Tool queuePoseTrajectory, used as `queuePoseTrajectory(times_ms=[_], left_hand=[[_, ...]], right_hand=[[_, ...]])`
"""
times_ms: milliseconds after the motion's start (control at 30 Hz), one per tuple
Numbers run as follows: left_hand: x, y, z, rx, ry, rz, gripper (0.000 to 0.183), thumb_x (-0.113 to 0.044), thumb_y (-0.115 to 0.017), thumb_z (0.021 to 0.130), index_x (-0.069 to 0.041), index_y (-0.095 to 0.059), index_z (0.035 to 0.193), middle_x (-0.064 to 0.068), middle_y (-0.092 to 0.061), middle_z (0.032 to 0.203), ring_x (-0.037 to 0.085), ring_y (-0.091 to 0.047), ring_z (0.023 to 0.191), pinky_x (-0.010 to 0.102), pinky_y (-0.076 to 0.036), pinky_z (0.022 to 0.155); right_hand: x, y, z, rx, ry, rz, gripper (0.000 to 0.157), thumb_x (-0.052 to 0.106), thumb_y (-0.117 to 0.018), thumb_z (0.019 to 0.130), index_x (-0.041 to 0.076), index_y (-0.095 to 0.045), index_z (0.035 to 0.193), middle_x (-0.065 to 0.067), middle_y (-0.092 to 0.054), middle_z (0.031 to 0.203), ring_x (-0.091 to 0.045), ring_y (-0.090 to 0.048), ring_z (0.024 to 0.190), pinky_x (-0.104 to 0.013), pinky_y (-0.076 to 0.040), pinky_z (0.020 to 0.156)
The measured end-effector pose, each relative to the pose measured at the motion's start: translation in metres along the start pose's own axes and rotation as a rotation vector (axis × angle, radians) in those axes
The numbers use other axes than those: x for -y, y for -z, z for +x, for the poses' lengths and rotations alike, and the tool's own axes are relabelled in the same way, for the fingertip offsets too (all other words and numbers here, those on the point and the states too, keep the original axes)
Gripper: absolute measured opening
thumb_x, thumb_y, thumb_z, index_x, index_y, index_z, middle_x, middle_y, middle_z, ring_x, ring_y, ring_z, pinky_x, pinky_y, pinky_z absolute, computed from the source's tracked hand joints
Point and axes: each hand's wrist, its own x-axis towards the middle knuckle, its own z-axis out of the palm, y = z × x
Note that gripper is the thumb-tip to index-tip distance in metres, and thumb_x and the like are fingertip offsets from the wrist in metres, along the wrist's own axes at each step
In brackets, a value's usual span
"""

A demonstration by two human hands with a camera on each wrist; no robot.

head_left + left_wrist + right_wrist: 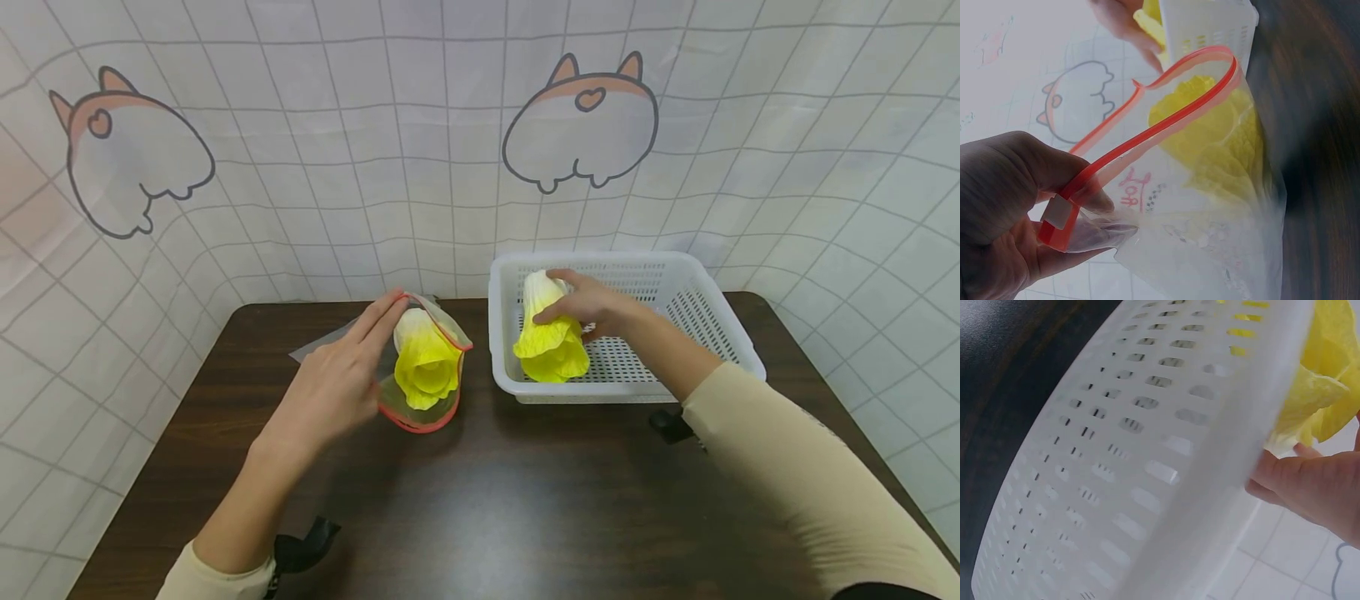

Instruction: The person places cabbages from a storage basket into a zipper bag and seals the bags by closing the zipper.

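Note:
My left hand (330, 387) pinches the red zip edge of a clear slider bag (1229, 231) by one corner. The white slider (1057, 211) sits beside the thumb in the left wrist view. Inside the bag, whose mouth gapes, lies a yellow and white napa cabbage (426, 362), leafy end towards me. My right hand (588, 307) grips a second napa cabbage (551, 357) within the left part of a white plastic basket (622, 390). In the right wrist view the basket's wall hides part of that cabbage, and only some fingers show.
The bag and basket stand side by side towards the back of a dark wooden table (480, 500). Behind them hangs a white gridded curtain (352, 167) with dog drawings. Black straps (303, 546) are on both forearms.

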Motion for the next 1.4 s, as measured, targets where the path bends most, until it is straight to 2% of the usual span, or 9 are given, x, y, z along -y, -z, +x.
queuePoseTrajectory(times_ms=[367, 733, 900, 1067, 1233, 1400], left_hand=[[0.000, 0.000, -0.001, -0.002, -0.002, -0.004, 0.102, 0.018, -0.059, 0.073, -0.013, -0.028, 0.165, 0.004, -0.029, 0.171, 0.012, -0.031, 0.051, 0.026, -0.030, 0.047], [0.001, -0.001, -0.001, -0.003, 0.003, -0.001, 0.101, 0.018, -0.058, 0.073, -0.013, -0.028, 0.165, 0.004, -0.029, 0.172, 0.011, -0.030, 0.050, 0.026, -0.030, 0.047], [0.002, -0.002, -0.002, -0.010, -0.002, 0.003, 0.101, 0.018, -0.058, 0.073, -0.012, -0.028, 0.165, 0.003, -0.028, 0.172, 0.011, -0.030, 0.050, 0.025, -0.030, 0.046], [0.002, -0.002, -0.002, -0.011, -0.003, 0.004, 0.102, 0.017, -0.057, 0.074, -0.013, -0.027, 0.166, 0.003, -0.028, 0.172, 0.011, -0.029, 0.050, 0.026, -0.029, 0.046], [0.001, -0.002, -0.002, -0.007, 0.000, 0.002, 0.102, 0.018, -0.057, 0.074, -0.013, -0.027, 0.166, 0.003, -0.028, 0.172, 0.011, -0.030, 0.050, 0.026, -0.029, 0.046], [0.001, -0.001, -0.001, -0.008, -0.001, 0.004, 0.102, 0.018, -0.058, 0.074, -0.013, -0.027, 0.166, 0.003, -0.028, 0.172, 0.012, -0.031, 0.051, 0.026, -0.030, 0.047]], right_hand=[[0.011, 0.001, -0.024, 0.034, 0.083, 0.026, 0.097, 0.026, -0.077, 0.090, 0.035, -0.018, 0.167, -0.018, -0.019, 0.170, -0.046, -0.044, 0.143, -0.067, -0.043, 0.110], [0.018, 0.007, -0.051, 0.029, 0.169, 0.040, 0.096, 0.025, -0.077, 0.091, 0.036, -0.019, 0.166, -0.019, -0.023, 0.169, -0.044, -0.050, 0.136, -0.068, -0.043, 0.109], [0.024, 0.006, -0.062, 0.020, 0.198, 0.051, 0.096, 0.024, -0.078, 0.091, 0.041, -0.019, 0.165, -0.018, -0.038, 0.159, -0.039, -0.060, 0.123, -0.064, -0.046, 0.107], [0.031, 0.004, -0.075, 0.030, 0.230, 0.052, 0.095, 0.026, -0.077, 0.091, 0.042, -0.020, 0.165, -0.019, -0.050, 0.148, -0.036, -0.062, 0.117, -0.060, -0.051, 0.103], [0.036, -0.003, -0.090, 0.108, 0.266, 0.101, 0.094, 0.023, -0.079, 0.090, 0.042, -0.023, 0.163, -0.023, -0.056, 0.138, -0.036, -0.066, 0.109, -0.048, -0.057, 0.094], [0.040, -0.017, -0.103, 0.189, 0.309, 0.117, 0.093, 0.020, -0.079, 0.090, 0.041, -0.026, 0.163, -0.023, -0.057, 0.136, -0.036, -0.069, 0.106, -0.046, -0.060, 0.092]])
